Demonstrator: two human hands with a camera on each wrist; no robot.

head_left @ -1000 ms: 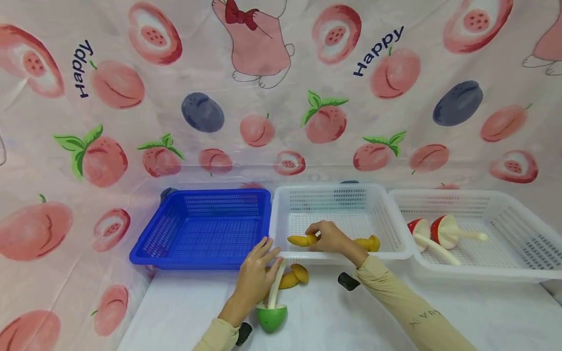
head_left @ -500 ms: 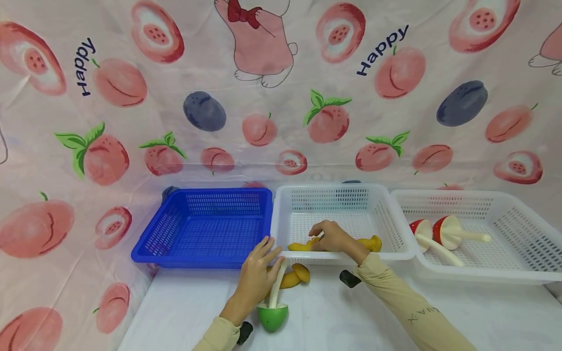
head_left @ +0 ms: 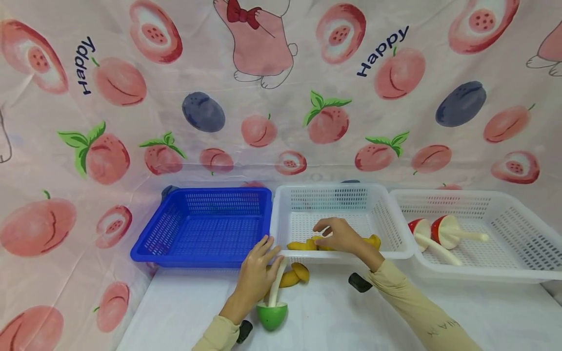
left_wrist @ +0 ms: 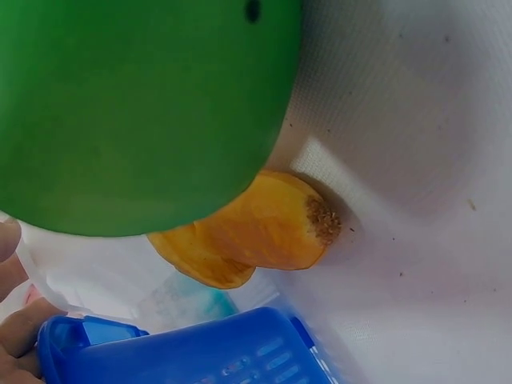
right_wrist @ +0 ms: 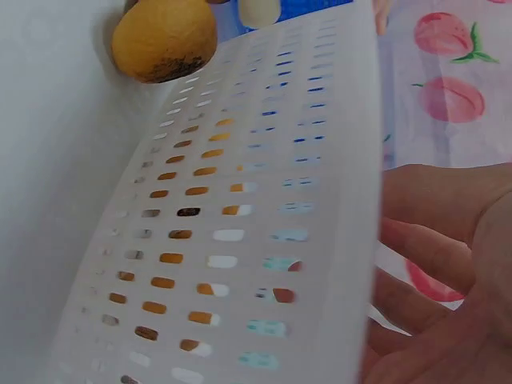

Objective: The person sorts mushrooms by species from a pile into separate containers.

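Note:
Over the middle white basket (head_left: 347, 254), my right hand (head_left: 340, 235) hovers with loosely bent, spread fingers, just above yellow mushroom-shaped pieces (head_left: 300, 246) lying along its front wall. My left hand (head_left: 256, 273) rests its fairly straight fingers at the meeting rims of the blue and white baskets. Its thumb lies against the white stem of a green-capped toy mushroom (head_left: 272, 317), which leans cap-down in front of the basket. In the left wrist view the green cap (left_wrist: 144, 104) partly covers another yellow mushroom-shaped piece (left_wrist: 264, 224) with a rough brown end, on the table.
To the left stands a blue basket (head_left: 199, 263). A second white basket (head_left: 483, 274) at the right holds red-capped toy mushrooms (head_left: 445, 231) with white stems. Black objects (head_left: 360, 282) sit near both wrists. A fruit-print cloth (head_left: 272, 112) hangs behind the baskets.
My right hand has lowered the yellow mushroom-shaped piece onto the basket floor and let go, its fingers spreading and shifting slightly right. My left hand and the green-capped toy mushroom stay put.

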